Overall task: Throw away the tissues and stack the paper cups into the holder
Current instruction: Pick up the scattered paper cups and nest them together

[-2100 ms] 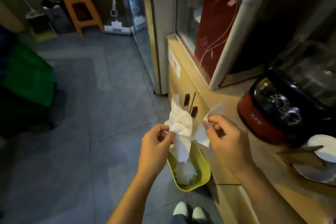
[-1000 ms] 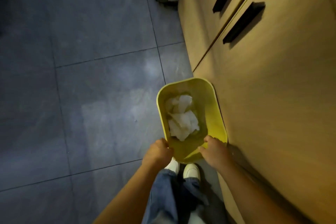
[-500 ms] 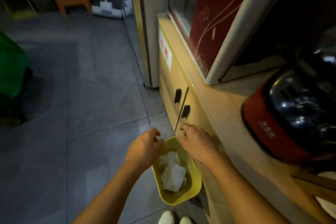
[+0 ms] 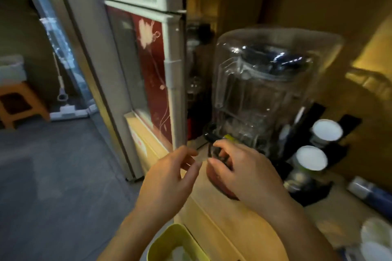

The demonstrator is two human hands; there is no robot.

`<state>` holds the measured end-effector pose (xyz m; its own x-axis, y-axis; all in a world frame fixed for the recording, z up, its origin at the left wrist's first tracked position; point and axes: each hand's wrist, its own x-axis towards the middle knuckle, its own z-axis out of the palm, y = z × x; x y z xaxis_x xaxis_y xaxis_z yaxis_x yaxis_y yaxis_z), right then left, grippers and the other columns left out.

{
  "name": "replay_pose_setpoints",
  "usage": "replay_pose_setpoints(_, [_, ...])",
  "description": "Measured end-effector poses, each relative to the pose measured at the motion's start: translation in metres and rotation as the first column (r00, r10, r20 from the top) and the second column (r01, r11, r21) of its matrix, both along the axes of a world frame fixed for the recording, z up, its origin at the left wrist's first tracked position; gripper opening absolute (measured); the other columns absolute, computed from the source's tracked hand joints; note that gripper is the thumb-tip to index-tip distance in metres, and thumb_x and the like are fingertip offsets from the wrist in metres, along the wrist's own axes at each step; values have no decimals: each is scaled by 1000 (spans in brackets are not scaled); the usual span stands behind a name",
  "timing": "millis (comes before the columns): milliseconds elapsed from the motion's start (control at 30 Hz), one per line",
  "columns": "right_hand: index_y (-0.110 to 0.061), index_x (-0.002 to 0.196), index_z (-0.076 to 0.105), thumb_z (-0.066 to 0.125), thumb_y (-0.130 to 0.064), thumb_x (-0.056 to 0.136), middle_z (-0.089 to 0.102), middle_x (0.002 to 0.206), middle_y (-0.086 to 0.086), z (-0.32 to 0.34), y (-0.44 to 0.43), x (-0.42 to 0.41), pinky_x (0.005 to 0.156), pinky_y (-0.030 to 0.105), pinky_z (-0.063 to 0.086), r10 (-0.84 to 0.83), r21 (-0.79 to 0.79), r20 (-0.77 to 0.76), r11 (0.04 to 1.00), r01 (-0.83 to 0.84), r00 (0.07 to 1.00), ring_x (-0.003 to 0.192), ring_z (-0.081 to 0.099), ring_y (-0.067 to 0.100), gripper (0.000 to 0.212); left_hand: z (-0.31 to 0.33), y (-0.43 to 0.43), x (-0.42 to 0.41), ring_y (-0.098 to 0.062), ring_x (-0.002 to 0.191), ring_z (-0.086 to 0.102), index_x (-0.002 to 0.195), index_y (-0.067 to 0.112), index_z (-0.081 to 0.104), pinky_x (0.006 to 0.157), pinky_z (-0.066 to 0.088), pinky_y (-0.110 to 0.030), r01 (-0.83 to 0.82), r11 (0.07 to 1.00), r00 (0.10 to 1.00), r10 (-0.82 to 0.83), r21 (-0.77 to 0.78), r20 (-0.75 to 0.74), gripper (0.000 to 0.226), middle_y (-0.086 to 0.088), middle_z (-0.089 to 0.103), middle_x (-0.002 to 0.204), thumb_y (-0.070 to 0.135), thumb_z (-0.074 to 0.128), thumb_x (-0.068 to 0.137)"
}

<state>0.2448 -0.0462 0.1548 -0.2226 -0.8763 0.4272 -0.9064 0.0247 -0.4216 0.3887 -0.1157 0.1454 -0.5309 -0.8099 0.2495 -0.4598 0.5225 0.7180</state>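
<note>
The yellow waste bin point(image 4: 169, 243) stands on the floor by the cabinet at the bottom edge, with white tissue point(image 4: 180, 253) inside. Two paper cups, one point(image 4: 326, 131) behind the other point(image 4: 310, 158), sit with white tops showing in a black holder point(image 4: 318, 194) on the counter at right. More white cups or plates point(image 4: 376, 239) lie blurred at the bottom right corner. My left hand point(image 4: 169, 178) hovers over the counter's edge, fingers apart and holding nothing. My right hand point(image 4: 239, 168) is over the counter in front of the blender base, fingers loosely curled, nothing in it.
A blender under a clear cover point(image 4: 261, 91) stands on the wooden counter point(image 4: 229, 218) just beyond my right hand. A red and white cabinet appliance point(image 4: 148, 48) rises at left of it. A blue and white cylinder point(image 4: 369, 194) lies at right. An orange stool point(image 4: 19, 104) stands far left on the grey floor.
My view has swung up from the bin to the counter. Both hands left the bin's rim and rose to counter height; the tissues they held earlier lie in the bin.
</note>
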Motion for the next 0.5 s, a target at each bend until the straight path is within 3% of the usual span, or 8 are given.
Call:
replay_pose_setpoints(100, [-34, 107, 51, 52, -44, 85, 65, 100, -7, 30, 35, -24, 69, 33, 48, -99, -49, 1, 994, 98, 995, 89, 59, 17, 24, 29, 21, -28, 2, 84, 63, 90, 45, 57, 75, 56, -32, 100, 993, 994, -103, -65, -37, 10, 20, 66, 82, 36, 57, 86])
replay_pose_setpoints(200, [-32, 106, 52, 53, -43, 86, 64, 93, -6, 48, 72, -52, 65, 37, 49, -170, -75, 16, 982, 171, 985, 82, 58, 16, 23, 47, 44, -62, -3, 82, 66, 95, 32, 63, 75, 56, -39, 179, 981, 981, -184, -80, -65, 10, 11, 71, 86, 32, 59, 86])
replay_pose_setpoints(300, [-29, 107, 53, 53, -42, 86, 60, 83, -9, 56, 111, -83, 56, 31, 44, -260, -77, 1, 963, 260, 966, 73, 55, 14, 25, 58, 71, -98, -4, 83, 66, 98, 28, 64, 76, 57, -38, 263, 958, 959, -273, -116, -77, 16, 10, 71, 89, 35, 57, 86])
replay_pose_setpoints(367, [-27, 109, 55, 55, -41, 86, 59, 81, -8, 58, 138, -103, 53, 27, 41, -326, -83, -12, 942, 324, 945, 70, 53, 14, 27, 63, 93, -123, 0, 80, 65, 98, 29, 64, 74, 56, -31, 330, 936, 935, -342, -125, -90, 18, 11, 71, 87, 38, 55, 84])
replay_pose_setpoints(433, [-26, 106, 55, 56, -39, 85, 65, 87, -1, 61, 166, -121, 60, 35, 48, -382, -77, -12, 922, 380, 924, 76, 58, 21, 25, 65, 115, -146, 3, 82, 63, 97, 30, 65, 68, 51, -16, 403, 909, 905, -413, -104, -105, 16, 12, 71, 86, 37, 56, 85])
replay_pose_setpoints(500, [-25, 105, 55, 56, -38, 85, 66, 90, 2, 61, 194, -138, 65, 42, 52, -432, -56, 5, 900, 432, 902, 79, 60, 24, 23, 66, 139, -170, 7, 87, 60, 97, 29, 65, 69, 47, -12, 477, 875, 867, -484, -83, -122, 14, 15, 69, 84, 34, 58, 86])
